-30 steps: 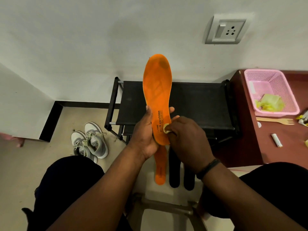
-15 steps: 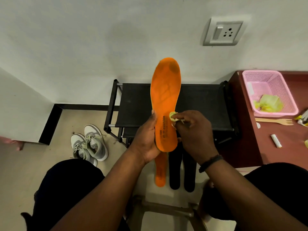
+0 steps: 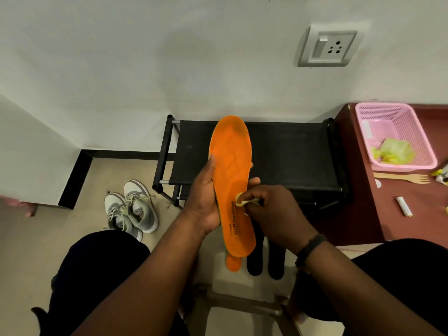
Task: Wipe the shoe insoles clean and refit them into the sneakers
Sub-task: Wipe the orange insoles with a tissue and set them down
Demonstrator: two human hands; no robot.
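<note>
The grey sneakers (image 3: 132, 209) sit side by side on the floor at about 9 o'clock from my hands. My left hand (image 3: 206, 202) curls round the left edge of the orange insole (image 3: 231, 180) and holds it up, toe pointing to 12 o'clock. My right hand (image 3: 271, 212) pinches a small yellow wipe (image 3: 242, 202) against the insole's right side. Below, at 6 o'clock, another orange insole (image 3: 234, 263) and two black insoles (image 3: 265, 260) lie on the floor. A pink basket (image 3: 412, 132) sits on the table at 2 o'clock.

head: worn on the person's head | faces forward and down | close over both forearms | wall (image 3: 121, 69) fills upper frame
</note>
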